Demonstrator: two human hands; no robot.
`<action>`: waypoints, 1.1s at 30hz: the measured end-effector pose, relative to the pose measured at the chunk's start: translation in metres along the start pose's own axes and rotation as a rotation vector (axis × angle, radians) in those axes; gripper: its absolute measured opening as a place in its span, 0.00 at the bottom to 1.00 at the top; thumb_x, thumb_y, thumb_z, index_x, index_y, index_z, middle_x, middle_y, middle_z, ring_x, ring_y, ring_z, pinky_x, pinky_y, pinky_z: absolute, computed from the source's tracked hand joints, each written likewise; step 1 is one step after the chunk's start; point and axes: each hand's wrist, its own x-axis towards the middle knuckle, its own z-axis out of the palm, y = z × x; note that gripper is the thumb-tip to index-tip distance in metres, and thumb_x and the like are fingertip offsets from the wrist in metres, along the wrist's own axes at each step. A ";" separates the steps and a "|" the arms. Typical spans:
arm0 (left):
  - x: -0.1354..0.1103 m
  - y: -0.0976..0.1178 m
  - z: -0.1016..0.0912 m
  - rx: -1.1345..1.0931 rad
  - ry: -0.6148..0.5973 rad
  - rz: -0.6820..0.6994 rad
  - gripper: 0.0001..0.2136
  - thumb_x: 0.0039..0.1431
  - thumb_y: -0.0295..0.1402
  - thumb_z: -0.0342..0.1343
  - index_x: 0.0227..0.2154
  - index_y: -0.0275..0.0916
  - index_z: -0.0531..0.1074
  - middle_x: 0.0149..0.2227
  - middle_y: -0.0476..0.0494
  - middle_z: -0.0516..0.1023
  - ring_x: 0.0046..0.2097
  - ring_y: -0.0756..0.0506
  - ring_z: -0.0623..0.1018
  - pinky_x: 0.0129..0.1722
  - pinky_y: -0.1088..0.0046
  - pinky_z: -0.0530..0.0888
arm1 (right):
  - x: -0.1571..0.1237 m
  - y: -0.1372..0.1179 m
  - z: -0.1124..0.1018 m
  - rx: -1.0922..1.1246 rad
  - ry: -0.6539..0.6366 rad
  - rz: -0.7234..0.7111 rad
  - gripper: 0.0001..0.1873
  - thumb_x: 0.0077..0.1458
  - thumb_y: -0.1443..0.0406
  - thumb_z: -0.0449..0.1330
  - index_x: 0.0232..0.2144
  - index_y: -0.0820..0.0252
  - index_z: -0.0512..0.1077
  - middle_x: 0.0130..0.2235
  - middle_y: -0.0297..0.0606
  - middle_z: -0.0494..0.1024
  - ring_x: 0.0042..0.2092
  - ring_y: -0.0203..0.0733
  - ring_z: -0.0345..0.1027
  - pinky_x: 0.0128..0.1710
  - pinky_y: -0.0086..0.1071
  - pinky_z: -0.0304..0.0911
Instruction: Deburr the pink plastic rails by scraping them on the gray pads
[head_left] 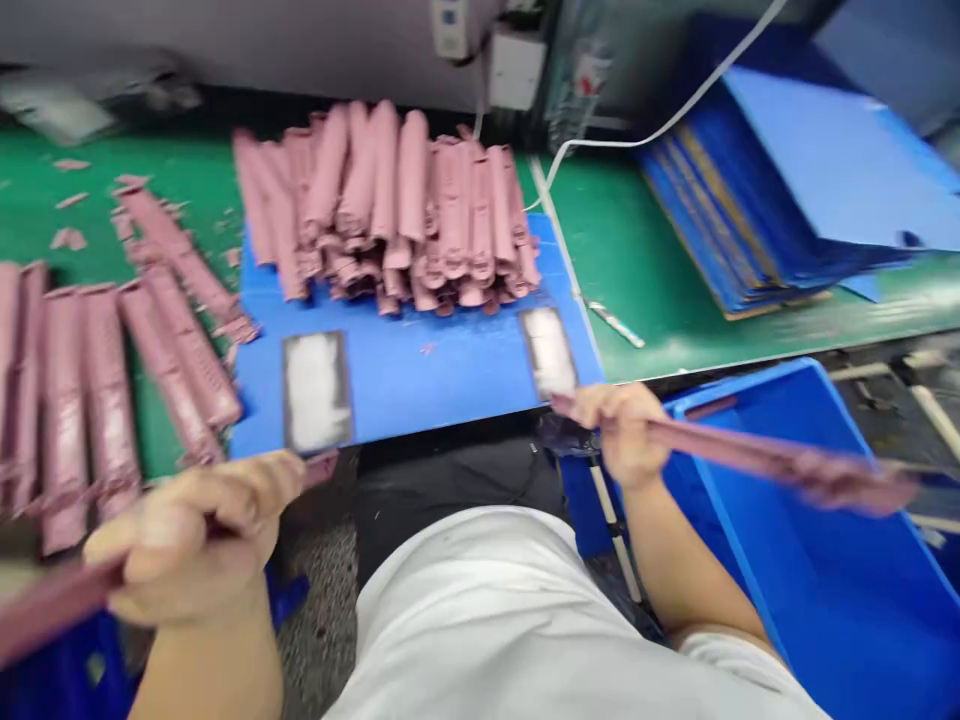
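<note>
My left hand (pixel 206 525) is closed around a long pink plastic strip (pixel 60 605) whose far end runs out of view at the lower left. In my right hand (pixel 630 425) is another pink plastic strip (pixel 757 450), blurred by motion, held over the blue bin at the right. A heap of similar pink pieces (pixel 397 190) lies on a blue sheet (pixel 420 370) at the middle of the table. More pink pieces (pixel 90 390) lie side by side at the left, close to my left hand.
The blue bin (pixel 817 560) stands beside the green table (pixel 750 340). On the table are stacked blue sheets (pixel 787 200), a slim knife-like tool (pixel 615 325), a white cable (pixel 660 130) and pink scraps (pixel 69 238). Two whitish patches (pixel 319 390) mark the blue sheet.
</note>
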 end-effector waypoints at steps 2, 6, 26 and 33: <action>-0.008 0.003 -0.004 0.111 -0.074 0.100 0.35 0.49 0.68 0.75 0.17 0.42 0.69 0.11 0.52 0.53 0.12 0.52 0.52 0.14 0.76 0.54 | -0.010 -0.003 -0.014 -0.015 0.057 0.116 0.26 0.73 0.41 0.68 0.35 0.51 0.70 0.20 0.22 0.66 0.19 0.35 0.60 0.24 0.32 0.66; -0.008 0.002 -0.010 0.208 -0.107 -0.051 0.26 0.57 0.57 0.79 0.48 0.45 0.81 0.21 0.52 0.73 0.15 0.50 0.63 0.14 0.76 0.62 | 0.002 0.008 -0.013 -0.113 -0.051 0.455 0.29 0.67 0.40 0.70 0.55 0.53 0.75 0.26 0.25 0.75 0.20 0.35 0.61 0.19 0.29 0.58; 0.055 -0.001 -0.008 0.633 0.035 0.589 0.13 0.62 0.41 0.77 0.31 0.39 0.83 0.29 0.47 0.79 0.36 0.44 0.80 0.37 0.72 0.78 | 0.083 0.020 -0.020 -0.363 0.035 -0.237 0.07 0.61 0.57 0.76 0.38 0.52 0.87 0.39 0.42 0.84 0.40 0.46 0.81 0.42 0.40 0.80; 0.081 -0.004 0.038 0.169 -0.035 0.489 0.15 0.69 0.46 0.67 0.37 0.42 0.71 0.23 0.55 0.52 0.25 0.51 0.56 0.29 0.75 0.58 | 0.138 0.019 0.027 0.282 0.035 -0.267 0.04 0.60 0.59 0.64 0.39 0.47 0.76 0.22 0.28 0.70 0.21 0.43 0.64 0.24 0.38 0.67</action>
